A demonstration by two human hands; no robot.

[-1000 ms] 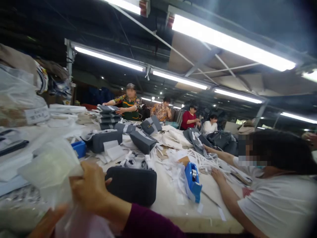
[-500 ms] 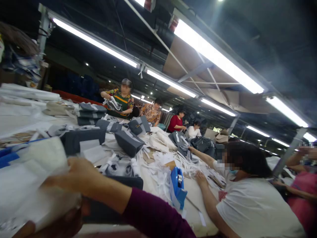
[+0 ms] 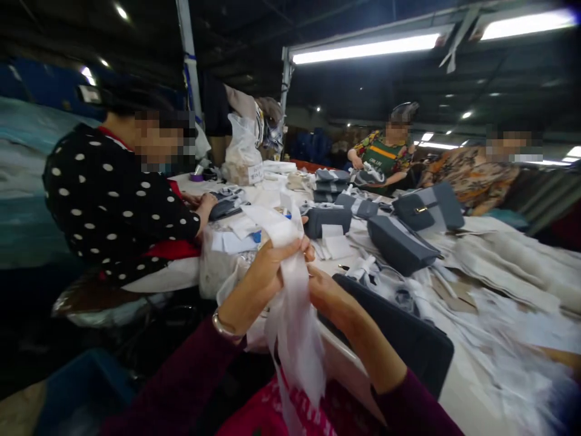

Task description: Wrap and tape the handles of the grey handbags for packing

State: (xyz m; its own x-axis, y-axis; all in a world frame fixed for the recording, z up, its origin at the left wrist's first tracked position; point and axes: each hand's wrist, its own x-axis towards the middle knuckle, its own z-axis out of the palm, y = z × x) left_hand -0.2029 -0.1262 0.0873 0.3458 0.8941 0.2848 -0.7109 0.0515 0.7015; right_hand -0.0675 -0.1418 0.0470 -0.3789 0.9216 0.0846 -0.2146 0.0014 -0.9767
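White strips [image 3: 294, 281] gripped by left hand [image 3: 269, 264], in front of table [image 3: 476, 387] | right hand [image 3: 330, 293] at strips, grip cannot be told | done: pale bands [image 3: 436, 209] seen across some grey bags [image 3: 408, 213] | outstanding: held strips judged unplaced

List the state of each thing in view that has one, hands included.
left hand, closed on white material
right hand, at the material, grip unclear
white material, bunched, trailing downward
gold-clasp bag, flap down, tilted
dark bag stack, piled
tube light, lit
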